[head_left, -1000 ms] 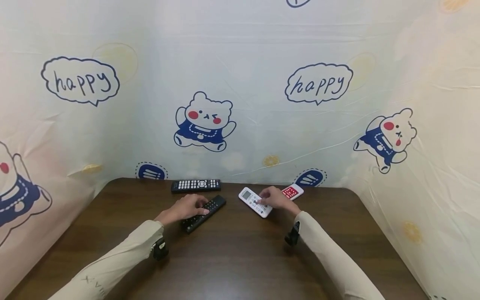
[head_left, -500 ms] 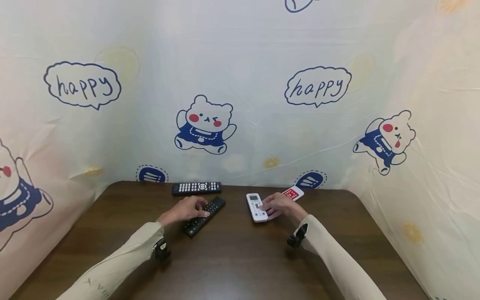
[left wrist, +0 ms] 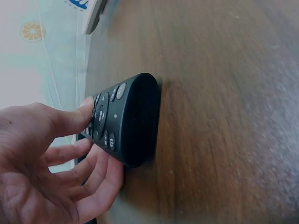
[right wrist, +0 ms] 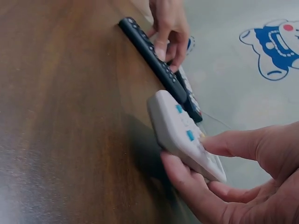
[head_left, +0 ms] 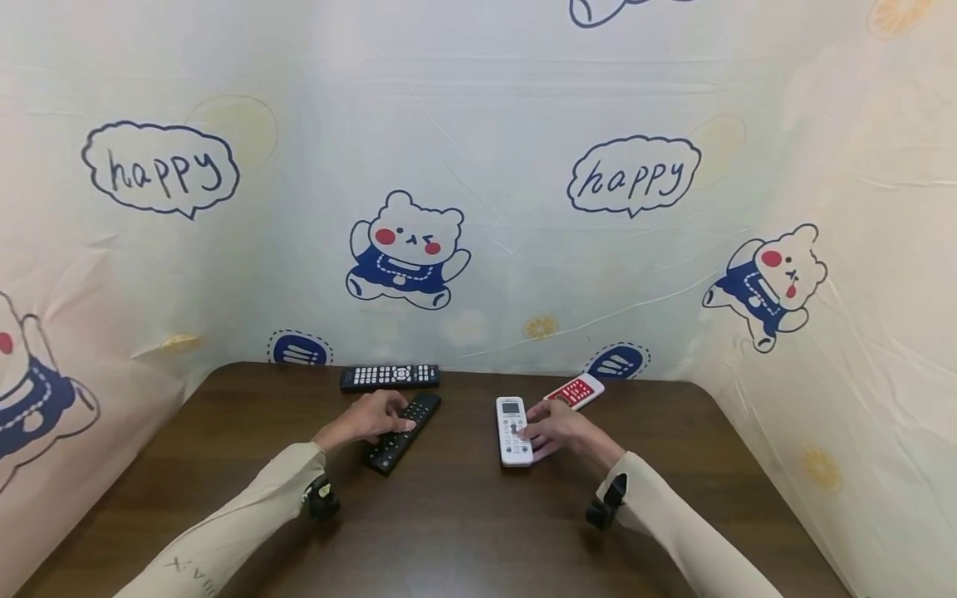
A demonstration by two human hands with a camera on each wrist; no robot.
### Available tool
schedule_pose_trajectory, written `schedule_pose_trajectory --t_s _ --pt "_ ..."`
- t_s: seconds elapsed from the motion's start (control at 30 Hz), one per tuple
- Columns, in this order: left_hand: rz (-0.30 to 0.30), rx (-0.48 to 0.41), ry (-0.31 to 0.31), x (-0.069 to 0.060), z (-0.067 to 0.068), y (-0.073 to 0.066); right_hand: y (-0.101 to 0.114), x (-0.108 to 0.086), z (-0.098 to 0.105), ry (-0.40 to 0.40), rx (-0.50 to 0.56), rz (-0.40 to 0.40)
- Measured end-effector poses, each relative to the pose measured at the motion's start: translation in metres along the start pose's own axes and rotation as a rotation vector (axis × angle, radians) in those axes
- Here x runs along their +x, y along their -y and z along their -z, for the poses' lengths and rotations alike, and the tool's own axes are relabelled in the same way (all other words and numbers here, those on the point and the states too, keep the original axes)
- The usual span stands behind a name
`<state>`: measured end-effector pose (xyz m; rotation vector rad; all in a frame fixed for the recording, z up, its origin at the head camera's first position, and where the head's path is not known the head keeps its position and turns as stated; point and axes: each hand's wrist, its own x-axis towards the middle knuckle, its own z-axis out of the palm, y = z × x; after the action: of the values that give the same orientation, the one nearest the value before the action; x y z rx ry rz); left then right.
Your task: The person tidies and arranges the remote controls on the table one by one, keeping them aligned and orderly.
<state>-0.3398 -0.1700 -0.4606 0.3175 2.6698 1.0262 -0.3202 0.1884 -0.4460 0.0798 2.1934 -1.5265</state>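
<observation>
My left hand (head_left: 370, 417) grips a black remote control (head_left: 404, 436) lying slantwise on the table. The left wrist view shows the thumb on its button face and the fingers along its side, the remote's rounded end (left wrist: 141, 121) turned to the camera. My right hand (head_left: 564, 430) holds a white remote control (head_left: 514, 444) with a small grey screen, its long side pointing away from me. In the right wrist view the thumb presses the button face of the white remote (right wrist: 175, 128), fingers under its edge; that end looks raised off the table.
A second black remote with pale buttons (head_left: 390, 377) lies along the table's back edge. A white remote with a red button panel (head_left: 576, 391) lies behind my right hand. The brown wooden table (head_left: 449, 531) meets a printed cloth wall (head_left: 493, 332).
My right hand has turned the white remote from a slant to nearly straight and drawn it toward me, away from the red-panelled one. The black remote in my left hand has shifted only slightly.
</observation>
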Motion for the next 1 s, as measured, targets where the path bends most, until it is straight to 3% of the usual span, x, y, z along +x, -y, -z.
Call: schedule_pose_trajectory --t_s 0.2,0.4,0.7,0.83,1.0 --pt "0.051 -0.019 -0.008 0.000 0.001 -0.001 0.000 -0.003 -0.009 -0.030 0.031 0.039" --pt "0.039 -0.025 -0.007 -0.001 0.000 -0.003 -0.007 -0.004 -0.019 -0.074 -0.057 0.088" --pt "0.074 -0.018 -0.036 -0.001 -0.004 -0.005 -0.001 -0.007 -0.020 -0.054 -0.153 0.017" --pt "0.060 0.042 -0.046 0.003 -0.007 -0.010 0.003 -0.009 -0.017 -0.041 -0.194 -0.028" --pt "0.030 0.166 -0.087 -0.003 -0.007 -0.012 0.005 -0.008 -0.019 0.007 -0.191 -0.043"
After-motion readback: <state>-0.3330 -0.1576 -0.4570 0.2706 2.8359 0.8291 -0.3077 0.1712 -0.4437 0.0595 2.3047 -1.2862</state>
